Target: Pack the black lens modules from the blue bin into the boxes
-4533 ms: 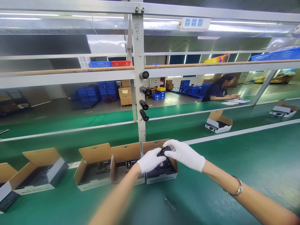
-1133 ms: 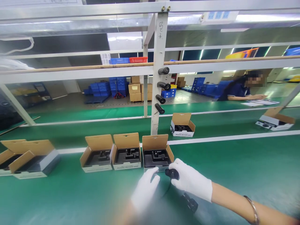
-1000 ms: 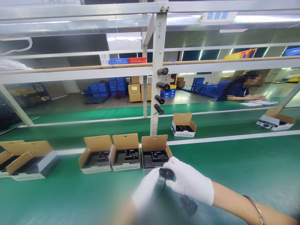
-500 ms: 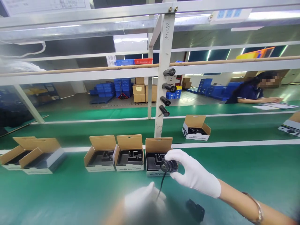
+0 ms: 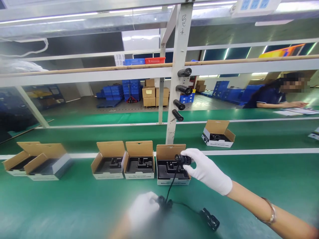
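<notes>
My gloved right hand (image 5: pixel 206 171) is closed on a small round black device (image 5: pixel 183 159), above the front right open box (image 5: pixel 173 182). From the device a black cable (image 5: pixel 171 184) hangs down to my gloved left hand (image 5: pixel 146 209). That hand is blurred, its fingers closed at dark rounded parts of the cable. The cable runs on to a black two-lobed piece (image 5: pixel 210 219) lying on the green table, right of my left hand. The box below my right hand has a black tray with a small black part in it.
To the left stand two more open boxes (image 5: pixel 139 176) (image 5: pixel 109 176) with black trays, and farther left two overlapping open boxes (image 5: pixel 43 177). Another open box (image 5: pixel 219 143) is beyond the white strip. A white post (image 5: pixel 171 132) with black handles rises behind. Across the way sits a person (image 5: pixel 271 94).
My right hand has lifted the round device slightly up and right. Dark rounded parts now show at my left hand, and the cable to the piece on the table is visible. The view has shifted.
</notes>
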A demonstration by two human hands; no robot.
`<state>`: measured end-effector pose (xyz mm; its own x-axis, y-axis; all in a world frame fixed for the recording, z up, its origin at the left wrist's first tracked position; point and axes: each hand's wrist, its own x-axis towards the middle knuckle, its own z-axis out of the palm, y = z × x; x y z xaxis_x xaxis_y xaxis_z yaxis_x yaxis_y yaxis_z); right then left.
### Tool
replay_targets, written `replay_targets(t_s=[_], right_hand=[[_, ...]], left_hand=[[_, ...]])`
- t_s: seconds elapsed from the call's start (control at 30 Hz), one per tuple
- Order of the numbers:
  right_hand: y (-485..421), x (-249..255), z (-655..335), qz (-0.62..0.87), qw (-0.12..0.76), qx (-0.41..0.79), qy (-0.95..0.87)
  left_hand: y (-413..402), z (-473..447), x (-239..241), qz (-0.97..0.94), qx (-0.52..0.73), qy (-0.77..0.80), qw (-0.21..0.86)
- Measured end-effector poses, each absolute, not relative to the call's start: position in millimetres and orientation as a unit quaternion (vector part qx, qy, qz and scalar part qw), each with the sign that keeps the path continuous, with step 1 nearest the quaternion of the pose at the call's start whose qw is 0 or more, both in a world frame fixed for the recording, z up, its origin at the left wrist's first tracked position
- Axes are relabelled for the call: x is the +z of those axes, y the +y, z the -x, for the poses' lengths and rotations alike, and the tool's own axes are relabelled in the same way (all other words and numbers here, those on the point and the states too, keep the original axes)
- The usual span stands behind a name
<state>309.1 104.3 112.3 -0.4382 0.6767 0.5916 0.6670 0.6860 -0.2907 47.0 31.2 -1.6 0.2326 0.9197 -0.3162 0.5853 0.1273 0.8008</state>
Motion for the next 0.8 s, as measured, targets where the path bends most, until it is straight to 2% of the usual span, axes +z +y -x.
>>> replay_targets(t_s=[0.17,0.3,0.5,0.57,0.63,0.8], right_hand=[[114.9,98.1,-312.7,0.427,0.308,0.029,-0.85],[117.6,96.6,-309.7,0.45,0.282,0.039,-0.846],[126.0,107.6,-302.9,0.456,0.3,0.04,-0.837],[135.2,108.2,-305.1,0.485,0.26,0.021,-0.835],[145.3,105.5,-307.6,0.508,0.177,-0.011,-0.843],[161.2,87.7,-296.4,0.473,-0.017,-0.14,-0.87]], left_hand=[[18.7,-56.1,-5.0,-0.611,0.21,0.651,0.398],[6.9,-70.3,2.9,-0.672,0.229,0.587,0.389],[13.9,-96.7,-8.2,-0.684,0.132,0.665,0.269],[17.8,-89.2,-14.0,-0.666,0.138,0.673,0.291],[19.3,-70.4,-13.7,-0.642,0.155,0.669,0.341],[13.3,-18.4,23.1,-0.528,0.294,0.569,0.558]])
